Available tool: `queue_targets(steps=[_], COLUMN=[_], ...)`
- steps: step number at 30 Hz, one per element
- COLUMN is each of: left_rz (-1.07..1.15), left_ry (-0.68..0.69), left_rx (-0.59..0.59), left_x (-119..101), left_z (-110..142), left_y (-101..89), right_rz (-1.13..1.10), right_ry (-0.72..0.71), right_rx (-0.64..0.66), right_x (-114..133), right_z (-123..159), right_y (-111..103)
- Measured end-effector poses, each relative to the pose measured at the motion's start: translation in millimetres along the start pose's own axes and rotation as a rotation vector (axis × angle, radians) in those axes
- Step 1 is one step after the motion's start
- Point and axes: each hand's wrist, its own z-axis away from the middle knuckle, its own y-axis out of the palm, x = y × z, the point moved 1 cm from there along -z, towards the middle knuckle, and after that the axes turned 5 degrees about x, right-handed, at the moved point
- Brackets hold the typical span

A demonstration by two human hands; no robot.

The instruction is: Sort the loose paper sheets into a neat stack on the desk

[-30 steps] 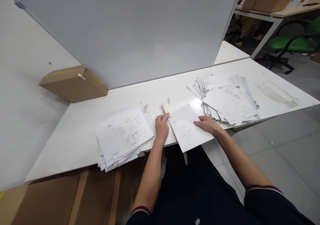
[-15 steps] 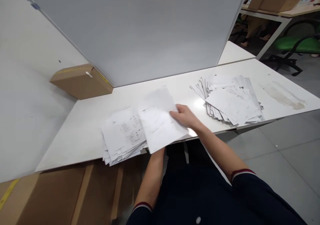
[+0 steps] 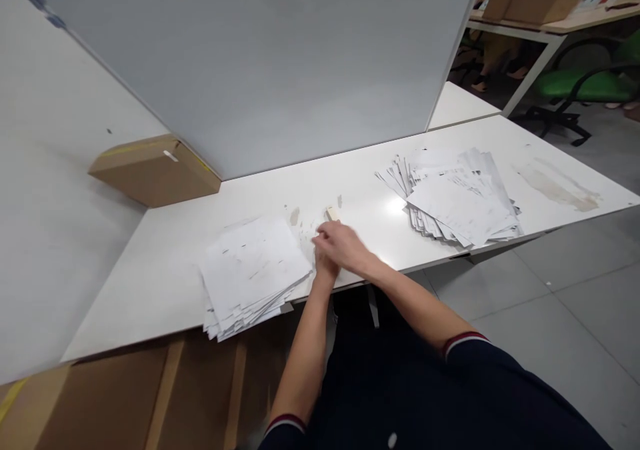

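Note:
My right hand (image 3: 344, 245) lies across my left hand (image 3: 326, 267) near the table's front edge, right of the left paper pile. Its fingers are bent and pressed together; what they hold, if anything, is hidden. The fingers of my left hand are mostly covered by the right. A small pale, cream-coloured block (image 3: 332, 214) shows just beyond both hands; whether it is gripped or lies on the table, I cannot tell. To the left is an uneven stack of printed paper sheets (image 3: 255, 260), its top sheet faintly marked. A second, fanned-out paper stack (image 3: 463, 200) sits to the right.
The white table (image 3: 165, 270) has smudges and specks beyond my hands and a brownish stain (image 3: 560, 187) at right. A grey-white panel (image 3: 280, 70) stands along its back. One cardboard box (image 3: 157, 170) sits at the back left; other boxes (image 3: 120, 390) are below. A green chair (image 3: 580, 85) stands at far right.
The sheet my right hand held over the table now appears to top the left stack, covering its printed drawing. My right hand has moved left onto my left hand, and the pale block has come into view.

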Motion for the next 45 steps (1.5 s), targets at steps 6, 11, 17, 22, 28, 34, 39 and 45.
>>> queue_targets(steps=[6,11,17,22,28,34,39,45], left_rz=[-0.214,-0.205,-0.168,0.031,0.76,1.122,1.03,0.905], left_ry=[0.051,0.054,0.054,0.038,-0.105,-0.358,-0.403,-0.36], left_rx=[-0.009,-0.031,-0.042,-0.129,0.006,0.032,0.038,0.038], left_x=[-3.7,-3.7,-6.7,-11.6,-39.9,-51.2,-31.1,-19.4], left_z=[6.5,7.1,7.3,9.3,20.3,22.8,19.4,22.7], left_y=[-1.2,-1.6,-5.1,-8.4,-3.4,-7.3,0.2,6.9], right_rz=[0.468,0.585,0.527,0.486,0.007,-0.337,0.348,0.48], right_ry=[0.383,0.56,0.629,0.471,0.07,0.176,0.466,0.623], right_rx=[-0.425,-0.354,-0.46,-0.509,-0.373,-0.271,-0.558,-0.454], right_x=[-125.7,-177.8,-177.9,-141.9,-43.9,-68.8,-159.7,-205.1], right_z=[53.2,55.0,49.4,63.9,95.5,84.6,53.3,26.4], right_y=[-95.5,-104.8,-94.9,-109.0,-96.0,-108.5,-132.1,-117.0])
